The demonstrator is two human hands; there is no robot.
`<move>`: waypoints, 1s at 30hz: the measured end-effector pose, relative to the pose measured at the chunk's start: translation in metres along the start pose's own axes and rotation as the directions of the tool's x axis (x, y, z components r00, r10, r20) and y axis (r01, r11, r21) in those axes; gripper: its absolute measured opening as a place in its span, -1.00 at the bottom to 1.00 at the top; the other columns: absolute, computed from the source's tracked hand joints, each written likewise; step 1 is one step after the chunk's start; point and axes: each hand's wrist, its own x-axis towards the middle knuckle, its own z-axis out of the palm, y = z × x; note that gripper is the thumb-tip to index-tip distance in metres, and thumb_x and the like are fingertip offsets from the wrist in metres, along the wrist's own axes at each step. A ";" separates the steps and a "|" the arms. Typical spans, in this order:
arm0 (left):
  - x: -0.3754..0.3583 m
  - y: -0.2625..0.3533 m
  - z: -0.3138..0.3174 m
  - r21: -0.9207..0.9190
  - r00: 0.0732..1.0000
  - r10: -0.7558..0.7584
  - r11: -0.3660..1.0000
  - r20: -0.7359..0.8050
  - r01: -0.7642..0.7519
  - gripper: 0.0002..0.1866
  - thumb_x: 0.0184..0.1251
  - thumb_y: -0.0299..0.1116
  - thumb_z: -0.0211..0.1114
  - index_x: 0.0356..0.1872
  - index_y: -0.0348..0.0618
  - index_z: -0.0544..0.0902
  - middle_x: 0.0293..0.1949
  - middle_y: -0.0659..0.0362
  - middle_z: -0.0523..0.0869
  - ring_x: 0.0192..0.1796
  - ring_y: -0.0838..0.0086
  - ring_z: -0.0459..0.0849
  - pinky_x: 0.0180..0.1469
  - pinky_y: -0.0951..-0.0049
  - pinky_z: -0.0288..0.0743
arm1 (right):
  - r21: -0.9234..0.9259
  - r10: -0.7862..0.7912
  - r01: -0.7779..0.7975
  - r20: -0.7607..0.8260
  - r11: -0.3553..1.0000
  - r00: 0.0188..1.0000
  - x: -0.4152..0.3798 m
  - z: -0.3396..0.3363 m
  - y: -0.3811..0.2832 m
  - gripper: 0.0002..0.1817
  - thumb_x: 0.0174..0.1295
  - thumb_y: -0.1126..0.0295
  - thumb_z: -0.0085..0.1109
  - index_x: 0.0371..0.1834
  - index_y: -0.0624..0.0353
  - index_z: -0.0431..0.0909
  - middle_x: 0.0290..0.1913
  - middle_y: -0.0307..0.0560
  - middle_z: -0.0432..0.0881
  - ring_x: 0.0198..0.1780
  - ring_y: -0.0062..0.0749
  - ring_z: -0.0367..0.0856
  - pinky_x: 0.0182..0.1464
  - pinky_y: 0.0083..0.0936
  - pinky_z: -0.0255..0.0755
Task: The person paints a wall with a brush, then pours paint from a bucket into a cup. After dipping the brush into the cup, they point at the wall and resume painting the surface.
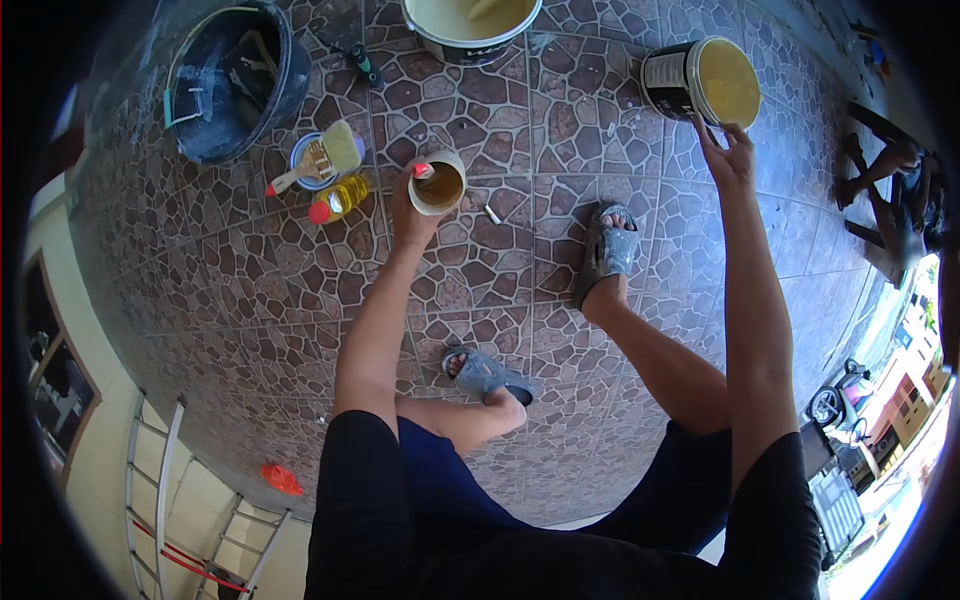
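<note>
My left hand [413, 215] is wrapped round a pale cup [447, 205] with brown liquid and a red-tipped handle inside. At the upper right, my right hand [730, 155] has its fingers at the lower rim of a dark-labelled bucket [672, 80], which is tilted and shows a yellowish content. Left of the cup, a wide brush [325, 160] lies across a small blue-rimmed container [300, 150]. Beside it is a yellow bottle [347, 193] with a red cap.
A white bucket [472, 45] stands at top centre, and a black tub [240, 85] at upper left. A dark tool [365, 66] lies between them. Ladders [160, 480] stand lower left. Another person's legs [885, 170] show at right.
</note>
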 end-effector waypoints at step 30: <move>0.034 -0.026 0.026 0.414 0.931 0.320 0.882 -0.176 -0.225 0.04 -0.12 0.33 0.71 0.26 -0.26 0.58 0.05 -0.06 0.70 0.11 -0.03 0.65 0.20 0.00 0.51 | -0.466 -0.282 0.268 0.041 0.843 0.958 -0.130 -0.067 0.147 -0.68 0.41 0.59 0.12 0.19 0.42 0.41 0.10 0.26 0.62 -0.02 0.02 0.80 0.11 -0.09 0.84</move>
